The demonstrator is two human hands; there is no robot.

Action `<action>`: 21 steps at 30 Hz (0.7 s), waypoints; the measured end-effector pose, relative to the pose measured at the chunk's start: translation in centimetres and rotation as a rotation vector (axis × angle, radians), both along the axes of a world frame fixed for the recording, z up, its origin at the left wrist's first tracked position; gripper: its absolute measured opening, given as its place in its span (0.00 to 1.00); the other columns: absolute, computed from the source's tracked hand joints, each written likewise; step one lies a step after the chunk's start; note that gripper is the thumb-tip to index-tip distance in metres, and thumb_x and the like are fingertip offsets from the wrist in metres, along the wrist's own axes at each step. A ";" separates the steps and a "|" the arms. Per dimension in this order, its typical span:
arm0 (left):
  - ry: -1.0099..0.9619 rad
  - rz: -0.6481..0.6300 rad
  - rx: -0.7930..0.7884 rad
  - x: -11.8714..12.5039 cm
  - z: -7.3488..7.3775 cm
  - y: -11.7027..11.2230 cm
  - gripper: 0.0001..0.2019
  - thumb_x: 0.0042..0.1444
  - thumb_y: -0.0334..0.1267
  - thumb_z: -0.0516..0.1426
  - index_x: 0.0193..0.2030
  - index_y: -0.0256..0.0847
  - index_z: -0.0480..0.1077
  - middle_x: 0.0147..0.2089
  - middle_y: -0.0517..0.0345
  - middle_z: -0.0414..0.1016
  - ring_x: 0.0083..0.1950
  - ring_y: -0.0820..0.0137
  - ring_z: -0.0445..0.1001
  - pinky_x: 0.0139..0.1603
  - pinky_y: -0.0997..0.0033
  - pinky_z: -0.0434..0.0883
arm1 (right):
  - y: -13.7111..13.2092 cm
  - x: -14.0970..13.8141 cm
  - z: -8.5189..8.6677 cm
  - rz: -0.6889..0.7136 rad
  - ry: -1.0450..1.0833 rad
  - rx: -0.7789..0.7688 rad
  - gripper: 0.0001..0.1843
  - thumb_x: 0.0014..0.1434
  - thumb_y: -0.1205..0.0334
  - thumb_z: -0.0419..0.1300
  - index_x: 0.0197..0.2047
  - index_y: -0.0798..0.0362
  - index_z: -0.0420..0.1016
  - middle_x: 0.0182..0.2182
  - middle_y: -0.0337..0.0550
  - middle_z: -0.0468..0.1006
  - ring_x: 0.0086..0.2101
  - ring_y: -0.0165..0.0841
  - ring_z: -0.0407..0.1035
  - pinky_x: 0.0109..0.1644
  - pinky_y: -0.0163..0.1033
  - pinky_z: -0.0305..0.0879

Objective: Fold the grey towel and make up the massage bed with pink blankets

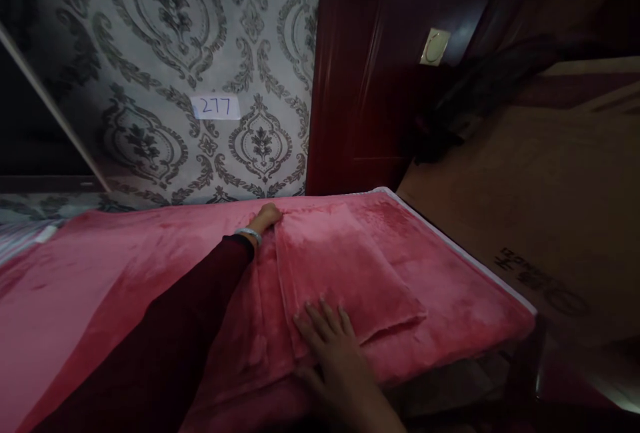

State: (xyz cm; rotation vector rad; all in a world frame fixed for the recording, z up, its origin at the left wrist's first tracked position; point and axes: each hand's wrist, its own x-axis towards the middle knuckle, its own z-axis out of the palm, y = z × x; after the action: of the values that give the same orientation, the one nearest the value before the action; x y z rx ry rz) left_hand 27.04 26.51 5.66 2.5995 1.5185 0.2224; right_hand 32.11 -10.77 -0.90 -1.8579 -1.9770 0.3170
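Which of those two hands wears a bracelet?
The left hand, the farther one, at the pink cloth's far corner: a pale bracelet circles its wrist. The right hand, nearer the camera, shows none.

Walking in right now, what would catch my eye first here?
Probably the pink plush cover across the middle, with a folded pink cloth on it: the left hand is at its far left corner, the right hand on its near side. Above, a white label reading 277 stands out against patterned wallpaper.

Damask wallpaper (greyish) borders dark red panelling.
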 end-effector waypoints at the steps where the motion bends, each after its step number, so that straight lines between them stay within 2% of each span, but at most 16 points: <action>1: 0.002 0.019 0.008 0.0 0.2 -0.3 0.19 0.66 0.47 0.58 0.56 0.37 0.72 0.56 0.44 0.76 0.56 0.59 0.77 0.55 0.56 0.75 | 0.1 0.9 0.7 0.015 -0.002 0.006 0.33 0.65 0.52 0.60 0.71 0.40 0.64 0.70 0.42 0.62 0.69 0.48 0.54 0.72 0.64 0.50; 4: -0.001 0.028 0.052 0.5 0.7 -1.8 0.21 0.68 0.43 0.52 0.61 0.32 0.69 0.63 0.34 0.72 0.64 0.56 0.72 0.60 0.61 0.70 | 1.9 5.3 3.7 -0.052 -0.013 0.132 0.28 0.69 0.57 0.53 0.70 0.50 0.67 0.67 0.50 0.67 0.67 0.45 0.61 0.72 0.59 0.54; 6: -0.008 -0.038 0.081 1.2 0.8 -3.2 0.25 0.68 0.44 0.51 0.66 0.32 0.65 0.69 0.35 0.67 0.70 0.57 0.66 0.66 0.64 0.65 | 4.8 8.6 5.9 -0.133 -0.023 0.228 0.29 0.71 0.56 0.49 0.72 0.52 0.63 0.68 0.51 0.67 0.67 0.44 0.61 0.71 0.57 0.57; 7: -0.006 -0.074 0.085 1.6 0.8 -4.0 0.27 0.67 0.45 0.50 0.68 0.33 0.63 0.72 0.37 0.64 0.72 0.58 0.63 0.68 0.64 0.63 | 6.8 10.1 6.9 -0.150 -0.041 0.229 0.30 0.71 0.56 0.47 0.73 0.52 0.61 0.69 0.51 0.65 0.67 0.44 0.59 0.71 0.57 0.56; 9: 0.017 -0.127 0.076 2.3 0.5 -5.3 0.32 0.67 0.50 0.49 0.72 0.33 0.57 0.76 0.38 0.57 0.76 0.56 0.55 0.73 0.59 0.57 | 11.3 12.4 8.4 -0.202 -0.101 0.123 0.32 0.71 0.57 0.48 0.75 0.55 0.56 0.71 0.53 0.59 0.70 0.45 0.53 0.73 0.56 0.51; 11: 0.059 -0.145 0.065 2.6 -0.1 -6.2 0.37 0.67 0.54 0.47 0.75 0.30 0.52 0.78 0.35 0.50 0.79 0.51 0.47 0.75 0.51 0.51 | 15.9 13.8 9.0 -0.271 -0.152 -0.034 0.34 0.71 0.57 0.48 0.76 0.57 0.52 0.74 0.53 0.50 0.73 0.45 0.45 0.74 0.55 0.47; 13: 0.107 -0.150 0.075 2.7 -1.2 -6.6 0.40 0.67 0.57 0.46 0.76 0.28 0.49 0.79 0.32 0.46 0.80 0.48 0.43 0.76 0.46 0.46 | 19.7 14.5 8.5 -0.318 -0.184 -0.130 0.34 0.73 0.56 0.46 0.77 0.57 0.48 0.75 0.52 0.45 0.74 0.45 0.39 0.74 0.57 0.42; 15: 0.145 -0.144 0.096 2.6 -2.5 -6.6 0.41 0.66 0.59 0.45 0.76 0.28 0.50 0.78 0.31 0.46 0.80 0.46 0.43 0.76 0.43 0.44 | 22.2 15.0 6.9 -0.321 -0.207 -0.160 0.34 0.74 0.53 0.45 0.78 0.56 0.47 0.76 0.51 0.43 0.74 0.44 0.36 0.75 0.59 0.36; 18: 0.181 -0.139 0.121 2.3 -4.7 -6.3 0.43 0.66 0.62 0.43 0.76 0.30 0.50 0.77 0.31 0.49 0.79 0.45 0.45 0.76 0.39 0.43 | 23.6 16.0 3.6 -0.305 -0.193 -0.173 0.34 0.74 0.48 0.43 0.77 0.55 0.47 0.76 0.50 0.42 0.74 0.42 0.34 0.75 0.59 0.34; 21: 0.185 -0.144 0.128 2.1 -5.9 -5.9 0.45 0.64 0.66 0.41 0.77 0.32 0.50 0.78 0.32 0.49 0.79 0.45 0.45 0.76 0.39 0.43 | 23.8 17.2 1.0 -0.323 -0.145 -0.174 0.36 0.74 0.45 0.40 0.78 0.55 0.45 0.76 0.50 0.41 0.74 0.40 0.33 0.74 0.57 0.37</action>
State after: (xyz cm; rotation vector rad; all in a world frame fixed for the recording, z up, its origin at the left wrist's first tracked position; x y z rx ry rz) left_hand 29.16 20.60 -0.25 2.8875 1.4035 0.0687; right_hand 49.27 13.07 0.14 -2.3304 -1.7431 0.2701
